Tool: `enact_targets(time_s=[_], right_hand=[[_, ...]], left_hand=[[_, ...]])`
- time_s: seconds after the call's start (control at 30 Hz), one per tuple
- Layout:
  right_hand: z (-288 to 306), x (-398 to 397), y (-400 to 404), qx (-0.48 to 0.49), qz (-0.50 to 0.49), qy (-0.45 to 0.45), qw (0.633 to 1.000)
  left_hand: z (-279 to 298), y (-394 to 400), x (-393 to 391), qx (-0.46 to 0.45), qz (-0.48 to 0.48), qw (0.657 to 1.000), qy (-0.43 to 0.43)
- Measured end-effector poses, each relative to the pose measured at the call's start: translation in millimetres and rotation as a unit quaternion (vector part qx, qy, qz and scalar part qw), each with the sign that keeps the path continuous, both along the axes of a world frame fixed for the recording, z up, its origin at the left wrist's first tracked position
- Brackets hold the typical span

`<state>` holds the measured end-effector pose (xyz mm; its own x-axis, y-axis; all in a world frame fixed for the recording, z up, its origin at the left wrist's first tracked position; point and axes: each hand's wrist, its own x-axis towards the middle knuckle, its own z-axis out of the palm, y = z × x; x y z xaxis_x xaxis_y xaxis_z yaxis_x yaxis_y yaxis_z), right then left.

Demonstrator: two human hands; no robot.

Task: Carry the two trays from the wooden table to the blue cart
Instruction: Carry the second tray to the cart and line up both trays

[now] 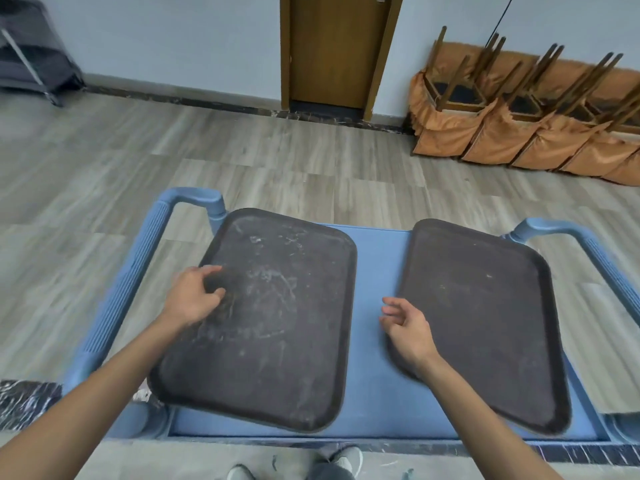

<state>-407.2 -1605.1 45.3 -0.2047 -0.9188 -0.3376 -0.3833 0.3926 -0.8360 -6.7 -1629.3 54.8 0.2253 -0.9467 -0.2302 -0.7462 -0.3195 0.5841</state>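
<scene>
Two dark brown, scuffed trays lie flat on the top of the blue cart [375, 341], side by side with a strip of blue between them. The left tray [270, 323] overhangs the cart's left edge a little. The right tray [485, 313] reaches the cart's right side. My left hand [194, 296] hovers over the left tray's left part, fingers curled and apart, holding nothing. My right hand [408, 327] is over the right tray's left rim, fingers spread, also holding nothing.
The cart has blue handles at its left [138, 265] and right [588, 251] ends. Beyond it is grey wood-look floor, a brown door [336, 50], and upturned chairs with orange covers [526, 116] along the right wall. My shoes [343, 459] show below.
</scene>
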Motion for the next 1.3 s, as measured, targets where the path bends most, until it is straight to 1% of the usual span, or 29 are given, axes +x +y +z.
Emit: enact_targets(time_s=[0.13, 0.23, 0.3, 0.43, 0.6, 0.67, 0.77, 0.87, 0.97, 1.07, 1.17, 1.3], right_hand=[[-14, 29, 5, 0.040, 0.002, 0.013, 0.999], [-25, 42, 9, 0.088, -0.001, 0.002, 0.996], [-33, 48, 10, 0.116, -0.005, -0.019, 0.993], [-44, 57, 10, 0.150, -0.018, -0.070, 0.986], [-43, 53, -1, 0.178, -0.050, -0.083, 0.979], [-37, 47, -8, 0.174, -0.058, -0.067, 0.981], [-32, 34, -18, 0.152, -0.062, -0.037, 0.986], [-33, 26, -24, 0.147, -0.049, -0.022, 0.988], [-35, 24, -25, 0.148, -0.027, -0.030, 0.988], [-33, 20, -24, 0.147, -0.028, -0.045, 0.988], [-28, 15, -21, 0.147, -0.021, -0.061, 0.987], [-26, 10, -19, 0.145, -0.003, -0.071, 0.987]], left_hand=[[-10, 16, 31, 0.071, 0.044, 0.995, -0.047], [-17, 25, 41, 0.086, 0.064, 0.994, -0.022], [-21, 29, 47, 0.081, 0.080, 0.993, -0.012], [-20, 31, 53, 0.100, 0.130, 0.986, 0.030], [-18, 35, 47, 0.103, 0.124, 0.986, 0.038], [-23, 39, 41, 0.104, 0.121, 0.985, 0.060], [-31, 46, 29, 0.114, 0.114, 0.985, 0.055], [-35, 47, 17, 0.097, 0.125, 0.987, 0.041], [-38, 50, 10, 0.065, 0.125, 0.990, 0.017], [-40, 58, 0, 0.019, 0.112, 0.993, 0.001], [-44, 71, -10, -0.010, 0.106, 0.994, 0.019], [-48, 83, -14, 0.004, 0.109, 0.993, 0.042]])
